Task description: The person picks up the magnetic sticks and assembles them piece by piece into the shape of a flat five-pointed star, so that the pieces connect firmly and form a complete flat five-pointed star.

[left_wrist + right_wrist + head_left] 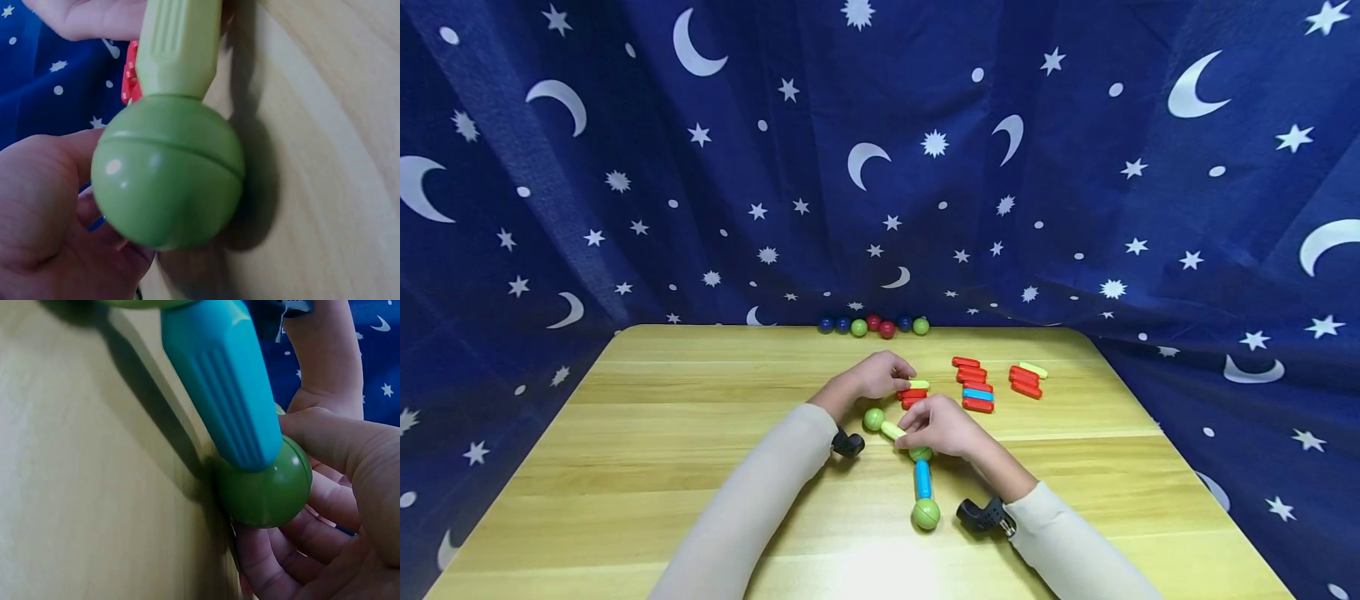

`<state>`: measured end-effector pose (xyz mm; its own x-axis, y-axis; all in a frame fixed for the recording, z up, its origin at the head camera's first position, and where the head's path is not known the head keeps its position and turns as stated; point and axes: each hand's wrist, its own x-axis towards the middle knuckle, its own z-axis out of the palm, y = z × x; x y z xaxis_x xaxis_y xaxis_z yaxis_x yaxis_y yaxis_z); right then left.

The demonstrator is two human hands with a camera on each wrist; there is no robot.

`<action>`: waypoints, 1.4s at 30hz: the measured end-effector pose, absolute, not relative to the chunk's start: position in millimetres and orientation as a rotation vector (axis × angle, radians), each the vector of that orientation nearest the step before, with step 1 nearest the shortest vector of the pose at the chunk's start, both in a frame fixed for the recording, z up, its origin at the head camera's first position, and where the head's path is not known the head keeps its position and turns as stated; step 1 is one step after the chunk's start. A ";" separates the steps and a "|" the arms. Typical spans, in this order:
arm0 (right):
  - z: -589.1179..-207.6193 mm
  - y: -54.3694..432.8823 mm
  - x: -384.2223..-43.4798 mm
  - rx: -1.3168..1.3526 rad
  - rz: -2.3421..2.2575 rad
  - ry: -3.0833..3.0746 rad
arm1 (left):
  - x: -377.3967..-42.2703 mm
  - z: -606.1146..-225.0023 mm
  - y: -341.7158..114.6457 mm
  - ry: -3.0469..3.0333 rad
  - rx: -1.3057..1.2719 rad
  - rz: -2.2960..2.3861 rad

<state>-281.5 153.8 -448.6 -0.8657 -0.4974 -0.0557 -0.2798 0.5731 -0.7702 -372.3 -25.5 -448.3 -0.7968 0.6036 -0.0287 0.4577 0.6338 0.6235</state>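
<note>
Three green balls and two rods are joined in a bent chain on the table. My right hand (942, 429) grips the middle green ball (265, 494), thumb on one side and fingers curled on the other. From that ball a blue rod (922, 479) runs to the near green ball (927, 514). A pale yellow rod (892, 430) leads to the far green ball (169, 175). Beyond it, my left hand (876, 377) has its fingertips right at the left end of a loose yellow rod (919, 384); whether they pinch it I cannot tell. Red rods (913, 394) lie beside it.
To the right lies a column of red rods (978, 406) with one blue rod (978, 395) among them. Farther right are more red rods (1026, 389) and a yellow rod (1033, 369). Blue, green and red balls (887, 330) line the table's back edge, before a starry curtain (820, 167).
</note>
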 end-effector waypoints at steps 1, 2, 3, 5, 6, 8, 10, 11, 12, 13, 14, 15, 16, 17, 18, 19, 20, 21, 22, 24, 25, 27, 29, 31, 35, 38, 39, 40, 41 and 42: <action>-448.4 153.7 -281.6 -0.641 -1.176 2.540 | -372.2 -448.0 -24.5 2.633 0.860 0.898; -448.1 153.6 -281.6 -0.638 -1.176 2.540 | -372.3 -447.8 -23.6 2.642 0.852 0.898; -447.8 153.5 -281.4 -0.636 -1.178 2.539 | -372.6 -448.1 -22.9 2.655 0.850 0.892; -447.0 153.4 -281.1 -0.629 -1.179 2.537 | -372.9 -448.6 -22.1 2.670 0.837 0.896; -446.6 153.4 -280.9 -0.626 -1.179 2.537 | -373.2 -449.4 -22.0 2.678 0.830 0.900; -446.1 153.4 -280.5 -0.626 -1.177 2.536 | -374.1 -451.4 -22.0 2.686 0.813 0.921; -445.9 153.4 -280.4 -0.632 -1.177 2.535 | -374.9 -452.9 -22.2 2.686 0.790 0.950; -445.9 153.4 -280.4 -0.634 -1.177 2.536 | -375.2 -453.5 -22.3 2.681 0.776 0.970; -445.9 153.4 -280.5 -0.633 -1.178 2.535 | -375.4 -454.1 -22.5 2.674 0.763 0.990; -446.0 153.7 -280.5 -0.632 -1.179 2.533 | -375.4 -454.7 -22.5 2.666 0.749 1.010; -446.0 153.9 -280.5 -0.629 -1.181 2.532 | -375.3 -454.9 -22.5 2.657 0.735 1.030; -446.2 154.1 -280.5 -0.625 -1.183 2.530 | -375.2 -455.1 -22.5 2.648 0.721 1.049; -446.2 154.3 -280.6 -0.621 -1.186 2.528 | -375.1 -455.2 -22.6 2.639 0.706 1.066; -446.4 154.4 -280.8 -0.617 -1.188 2.527 | -375.0 -455.5 -22.8 2.630 0.693 1.083; -446.6 154.6 -280.9 -0.615 -1.188 2.525 | -375.0 -455.6 -22.9 2.624 0.683 1.094; -446.7 154.8 -281.0 -0.613 -1.191 2.525 | -375.1 -456.0 -23.1 2.617 0.674 1.102; -446.8 154.9 -281.1 -0.609 -1.193 2.523 | -375.2 -456.6 -23.3 2.615 0.670 1.102; -446.9 155.0 -281.2 -0.608 -1.194 2.524 | -375.3 -457.0 -23.5 2.614 0.671 1.098; -447.0 155.0 -281.3 -0.606 -1.194 2.524 | -375.3 -457.6 -23.8 2.616 0.677 1.092; -446.9 155.0 -281.3 -0.603 -1.193 2.527 | -375.3 -458.4 -24.8 2.619 0.695 1.087; -446.9 155.0 -281.3 -0.600 -1.193 2.528 | -375.2 -458.7 -25.5 2.621 0.707 1.084; -446.8 154.9 -281.1 -0.599 -1.191 2.533 | -374.9 -457.9 -26.8 2.623 0.730 1.085; -446.5 154.7 -281.0 -0.595 -1.193 2.533 | -374.5 -456.9 -28.4 2.625 0.741 1.088; -446.4 154.7 -280.7 -0.594 -1.197 2.533 | -375.1 -457.5 -30.3 2.631 0.750 1.092; -447.4 155.2 -280.6 -0.593 -1.203 2.532 | -375.0 -461.3 -36.1 2.645 0.763 1.110; -448.7 155.7 -280.9 -0.601 -1.202 2.536 | -372.8 -463.5 -42.6 2.655 0.758 1.136; -449.3 155.9 -281.1 -0.605 -1.201 2.537 | -372.0 -463.7 -44.8 2.658 0.747 1.146; -449.5 156.1 -281.0 -0.611 -1.199 2.540 | -370.7 -463.4 -47.4 2.661 0.743 1.156; -449.5 156.2 -280.8 -0.616 -1.199 2.541 | -369.7 -462.9 -50.0 2.669 0.737 1.161; -449.5 156.4 -280.7 -0.619 -1.200 2.541 | -368.1 -462.0 -52.8 2.674 0.733 1.171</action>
